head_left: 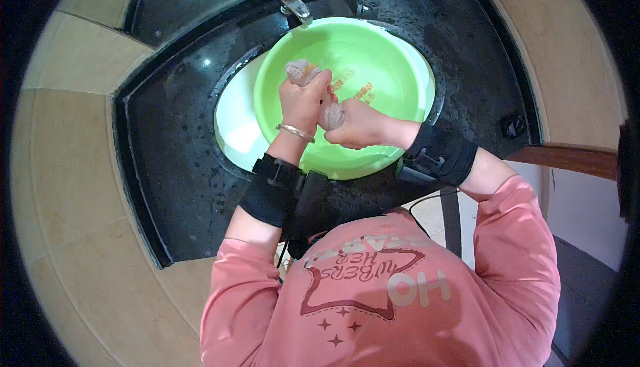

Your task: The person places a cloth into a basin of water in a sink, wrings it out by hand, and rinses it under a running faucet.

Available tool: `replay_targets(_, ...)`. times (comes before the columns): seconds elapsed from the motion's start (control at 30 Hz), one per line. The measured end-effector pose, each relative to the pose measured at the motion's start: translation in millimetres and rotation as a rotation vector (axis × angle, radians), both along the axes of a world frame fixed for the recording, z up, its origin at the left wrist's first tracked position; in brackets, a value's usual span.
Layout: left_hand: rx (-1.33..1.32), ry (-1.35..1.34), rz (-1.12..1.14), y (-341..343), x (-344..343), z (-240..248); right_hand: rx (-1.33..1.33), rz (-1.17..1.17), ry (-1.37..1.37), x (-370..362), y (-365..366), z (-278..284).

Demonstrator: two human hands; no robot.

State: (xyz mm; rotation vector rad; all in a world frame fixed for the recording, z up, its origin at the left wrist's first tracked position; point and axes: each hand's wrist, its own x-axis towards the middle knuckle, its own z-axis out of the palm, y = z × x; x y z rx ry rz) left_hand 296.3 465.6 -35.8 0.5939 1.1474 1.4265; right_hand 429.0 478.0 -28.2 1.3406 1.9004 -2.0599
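Both fists are wrapped round a bunched, pale grey-pink cloth [331, 115] with a yellowish patch near its upper end. My left hand [301, 105] grips it higher up, and one end sticks out above the knuckles. Lower and to the right, my right hand [363, 125] clasps the other end. The stretch of cloth between the fists looks tightly gathered. Beneath them is a round light-green basin [404, 54], with what looks like water inside and orange printing on its bottom. Most of the cloth's ends are hidden in my fingers.
The basin rests over a white oval sink [235, 127] set in a wet black countertop [170, 147]. A metal faucet [293, 4] stands at the basin's back edge. A small black object [513, 126] lies at the right. Tiled walls flank the counter, and a mirror lies behind.
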Motion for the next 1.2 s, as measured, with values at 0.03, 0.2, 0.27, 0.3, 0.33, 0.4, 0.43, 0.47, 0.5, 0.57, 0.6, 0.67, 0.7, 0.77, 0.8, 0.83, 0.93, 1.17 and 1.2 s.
replay_targets(0.03, -0.012, 0.064, 0.025, 2, 0, -1, 0.0, 0.0, 0.0, -4, -2, -2)
replay_targets(0.2, -0.123, 0.113, 0.176, 11, -3, -5, 0.442, -0.019, -0.029, -19, 2, -17)
replay_targets(0.27, -0.126, 0.109, 0.234, 9, -12, -11, 0.473, 0.012, -0.101, -26, 1, -20)
replay_targets(0.3, -0.125, 0.109, 0.235, 8, -12, -14, 0.504, 0.042, -0.174, -29, 1, -20)
replay_targets(0.33, -0.121, 0.03, 0.256, 4, -12, -13, 0.504, 0.048, -0.169, -30, 0, -15)
replay_targets(0.4, -0.129, -0.091, 0.236, -2, -17, -11, 0.484, 0.075, -0.169, -26, 0, -3)
replay_targets(0.43, -0.129, -0.091, 0.238, -4, -19, -10, 0.483, 0.077, -0.169, -25, -1, -1)
replay_targets(0.47, -0.165, -0.113, 0.218, -6, -22, -8, 0.595, 0.083, -0.158, -25, -2, 0)
replay_targets(0.5, -0.199, -0.134, 0.197, -8, -23, -6, 0.707, 0.089, -0.147, -25, -3, 1)
replay_targets(0.57, -0.193, -0.133, 0.126, -14, -21, -1, 0.772, 0.048, -0.157, -26, -6, 6)
replay_targets(0.6, -0.188, -0.13, 0.059, -15, -20, 1, 0.836, 0.009, -0.166, -25, -6, 10)
replay_targets(0.67, -0.142, -0.25, -0.05, -18, -37, 3, 0.603, 0.027, -0.105, -25, -2, 29)
replay_targets(0.7, -0.094, -0.371, -0.164, -21, -45, 4, 0.37, 0.042, -0.05, -24, 0, 35)
replay_targets(0.77, -0.041, -0.361, -0.18, -24, -48, 10, 0.022, 0.057, 0.035, -13, 2, 31)
replay_targets(0.8, 0.011, -0.35, -0.194, -27, -49, 14, -0.198, 0.043, 0.184, -5, -2, 31)
replay_targets(0.83, 0.065, -0.338, -0.206, -31, -49, 22, -0.418, 0.031, 0.333, -3, -9, 36)
replay_targets(0.93, 0.129, -0.45, -0.358, -30, -44, 32, -0.647, -0.119, 0.494, 1, -32, 41)
replay_targets(1.17, -0.039, -0.035, -0.226, -20, -29, 17, -0.179, 0.095, 0.073, -6, -19, 32)
replay_targets(1.2, -0.045, 0.046, -0.205, -18, -28, 11, -0.181, 0.094, 0.072, -8, -19, 29)
